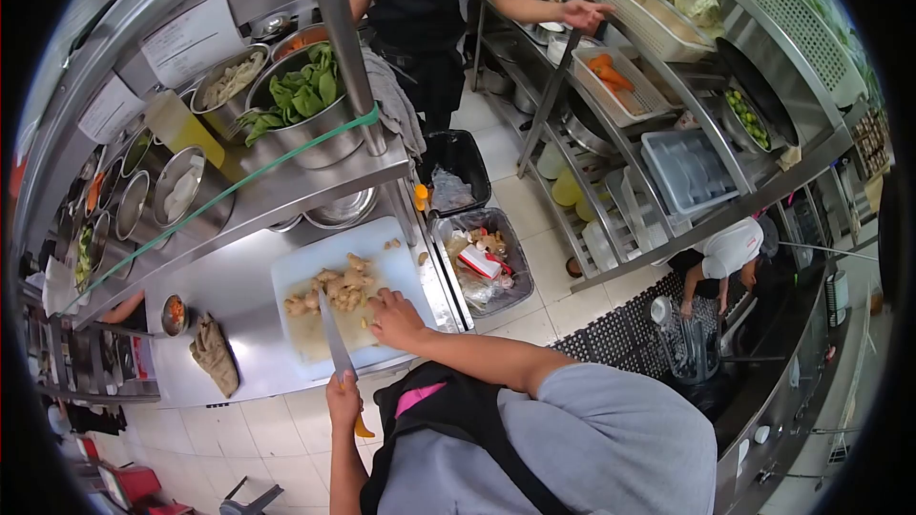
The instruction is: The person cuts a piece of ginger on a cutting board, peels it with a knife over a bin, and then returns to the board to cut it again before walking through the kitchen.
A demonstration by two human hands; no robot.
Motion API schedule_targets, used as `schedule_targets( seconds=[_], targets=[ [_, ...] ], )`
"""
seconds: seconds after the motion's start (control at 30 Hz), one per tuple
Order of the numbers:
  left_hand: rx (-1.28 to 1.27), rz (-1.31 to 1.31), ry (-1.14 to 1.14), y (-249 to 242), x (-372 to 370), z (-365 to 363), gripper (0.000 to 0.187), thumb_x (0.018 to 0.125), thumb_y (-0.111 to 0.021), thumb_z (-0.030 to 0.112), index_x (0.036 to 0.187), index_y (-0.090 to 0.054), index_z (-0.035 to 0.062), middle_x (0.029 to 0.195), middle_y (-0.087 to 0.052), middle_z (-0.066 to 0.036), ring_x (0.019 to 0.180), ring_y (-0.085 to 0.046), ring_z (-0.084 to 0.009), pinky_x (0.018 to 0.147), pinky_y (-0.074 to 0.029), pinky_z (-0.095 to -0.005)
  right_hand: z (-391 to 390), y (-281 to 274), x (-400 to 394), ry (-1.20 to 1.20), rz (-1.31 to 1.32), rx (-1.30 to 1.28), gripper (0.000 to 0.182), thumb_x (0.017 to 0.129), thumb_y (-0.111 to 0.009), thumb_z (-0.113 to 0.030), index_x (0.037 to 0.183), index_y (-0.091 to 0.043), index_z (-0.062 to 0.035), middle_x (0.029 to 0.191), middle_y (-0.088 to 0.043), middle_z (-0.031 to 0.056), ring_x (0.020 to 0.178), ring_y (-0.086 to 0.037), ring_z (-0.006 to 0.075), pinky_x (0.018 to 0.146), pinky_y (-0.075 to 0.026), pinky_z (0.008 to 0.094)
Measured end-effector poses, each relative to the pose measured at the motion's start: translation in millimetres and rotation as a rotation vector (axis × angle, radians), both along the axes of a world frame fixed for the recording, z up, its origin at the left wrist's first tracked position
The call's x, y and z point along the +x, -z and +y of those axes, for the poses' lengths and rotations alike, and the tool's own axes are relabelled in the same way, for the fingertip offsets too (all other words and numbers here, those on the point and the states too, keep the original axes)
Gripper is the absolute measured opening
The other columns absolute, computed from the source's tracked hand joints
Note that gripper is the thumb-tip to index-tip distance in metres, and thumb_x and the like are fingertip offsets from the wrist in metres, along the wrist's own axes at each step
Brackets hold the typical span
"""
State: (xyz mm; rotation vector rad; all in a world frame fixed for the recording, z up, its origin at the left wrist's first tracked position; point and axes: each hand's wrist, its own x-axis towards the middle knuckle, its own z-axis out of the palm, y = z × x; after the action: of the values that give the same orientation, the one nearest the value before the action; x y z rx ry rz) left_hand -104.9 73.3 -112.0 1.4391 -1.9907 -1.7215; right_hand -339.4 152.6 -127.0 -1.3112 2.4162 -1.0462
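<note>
My left hand (343, 401) grips a kitchen knife (336, 339) by its yellow handle. The blade points away from me over a white cutting board (296, 272), its tip beside a pile of knobbly ginger (345, 288). My right hand (396, 319) rests on the board just right of the pile, fingers bent and somewhat apart; whether a small piece lies under them is hidden. Wet yellowish residue and small scraps mark the board around the ginger.
A folded brown cloth (214, 355) and a small bowl (175, 315) lie left of the board. Bins (523, 277) stand beyond its right edge. An overhead shelf (315, 193) holds pots of vegetables. A co-worker in a black apron (420, 5) stands ahead; another person (730, 248) bends at right.
</note>
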Motion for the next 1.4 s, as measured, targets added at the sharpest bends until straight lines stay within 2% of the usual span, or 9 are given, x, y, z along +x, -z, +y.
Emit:
schedule_targets(
  seconds=[0.27, 0.37, 0.43, 0.57, 0.77, 0.97, 1.1, 1.23, 1.4],
  targets=[
    [-0.364, -0.077, 0.119, 18.5, 11.5, -1.3, 0.026, 0.104, -0.060, 0.026, 0.101, -0.058, 0.0004, 0.074, -0.065, -0.016, 0.061, -0.064, -0.0321, 0.063, -0.053, -0.0448, 25.6, 26.5, -25.8, 0.059, -0.318, -0.042, 0.058, 0.077, -0.083, -0.020, 0.126, -0.057, -0.0042, 0.116, -0.057, 0.0203, 0.110, -0.060, 0.0388, 0.092, -0.053, 0.0451],
    [-0.527, 0.027, 0.250, -49.5, -6.9, 16.7, 0.025, 0.102, -0.061, 0.024, 0.106, -0.059, -0.0011, 0.084, -0.069, -0.021, 0.075, -0.066, -0.0399, 0.074, -0.053, -0.0476, 41.1, 34.7, -41.6, 0.068, -0.508, -0.052, 0.054, 0.080, -0.083, -0.020, 0.126, -0.057, -0.0060, 0.106, -0.065, 0.0143, 0.100, -0.065, 0.0280, 0.084, -0.054, 0.0381],
    [-0.485, -0.039, 0.311, -83.2, -18.8, 24.3, 0.027, 0.102, -0.063, 0.025, 0.109, -0.059, -0.0009, 0.084, -0.069, -0.022, 0.075, -0.067, -0.0400, 0.071, -0.053, -0.0452, 54.1, 28.9, -52.3, 0.237, -1.448, -0.283, 0.041, 0.084, -0.079, -0.015, 0.120, -0.062, -0.0077, 0.102, -0.067, 0.0100, 0.091, -0.067, 0.0209, 0.080, -0.055, 0.0330],
    [-0.339, -0.166, 0.248, -78.3, -20.1, 26.6, 0.041, 0.099, -0.067, 0.036, 0.096, -0.063, -0.0044, 0.080, -0.068, -0.028, 0.073, -0.067, -0.0433, 0.068, -0.052, -0.0467, 89.2, 13.5, -72.9, 0.304, -1.931, -0.475, 0.015, 0.094, -0.067, -0.024, 0.098, -0.062, -0.0104, 0.088, -0.063, 0.0038, 0.070, -0.061, 0.0156, 0.059, -0.048, 0.0285],
    [-0.597, -0.105, 0.495, -70.4, -31.3, 15.6, 0.049, 0.098, -0.066, 0.040, 0.076, -0.061, -0.0031, 0.075, -0.064, -0.031, 0.075, -0.064, -0.0511, 0.066, -0.050, -0.0533, 122.9, -23.3, -86.6, 0.540, -1.899, -0.716, 0.025, 0.097, -0.056, -0.039, 0.092, -0.061, -0.0144, 0.074, -0.058, 0.0029, 0.053, -0.050, 0.0160, 0.041, -0.037, 0.0258],
    [-0.543, 0.105, 0.712, -113.6, -99.8, 17.3, 0.032, 0.096, -0.065, 0.027, 0.084, -0.065, -0.0022, 0.076, -0.065, -0.028, 0.076, -0.065, -0.0493, 0.068, -0.050, -0.0527, 140.6, -94.9, -78.4, 0.548, -1.746, -0.837, 0.026, 0.097, -0.054, -0.032, 0.115, -0.059, -0.0141, 0.089, -0.063, 0.0084, 0.061, -0.053, 0.0196, 0.049, -0.041, 0.0311],
    [-0.531, 0.126, 0.737, -142.0, -138.5, 55.4, 0.027, 0.095, -0.065, 0.026, 0.089, -0.062, -0.0003, 0.074, -0.065, -0.027, 0.074, -0.064, -0.0505, 0.067, -0.051, -0.0534, 145.3, -123.9, -63.1, 0.491, -1.649, -0.930, 0.027, 0.096, -0.056, -0.031, 0.116, -0.059, -0.0145, 0.093, -0.066, 0.0087, 0.068, -0.057, 0.0194, 0.054, -0.042, 0.0312],
    [-0.663, 0.116, 0.782, -150.1, -165.1, 89.6, 0.024, 0.094, -0.066, 0.026, 0.096, -0.059, 0.0025, 0.070, -0.065, -0.027, 0.070, -0.065, -0.0506, 0.064, -0.051, -0.0550, 143.3, -132.7, -63.1, 0.796, -1.704, -0.974, 0.021, 0.094, -0.062, -0.030, 0.106, -0.063, -0.0131, 0.086, -0.068, 0.0075, 0.071, -0.061, 0.0213, 0.059, -0.050, 0.0353],
    [-0.735, 0.018, 0.846, -161.0, -195.7, 117.8, 0.047, 0.092, -0.070, 0.048, 0.098, -0.056, 0.0034, 0.068, -0.067, -0.023, 0.068, -0.068, -0.0476, 0.061, -0.052, -0.0547, 154.0, -110.7, -82.4, 0.797, -1.714, -0.954, 0.026, 0.099, -0.063, -0.039, 0.101, -0.064, -0.0127, 0.084, -0.067, 0.0060, 0.071, -0.061, 0.0194, 0.065, -0.053, 0.0356]
  ],
)
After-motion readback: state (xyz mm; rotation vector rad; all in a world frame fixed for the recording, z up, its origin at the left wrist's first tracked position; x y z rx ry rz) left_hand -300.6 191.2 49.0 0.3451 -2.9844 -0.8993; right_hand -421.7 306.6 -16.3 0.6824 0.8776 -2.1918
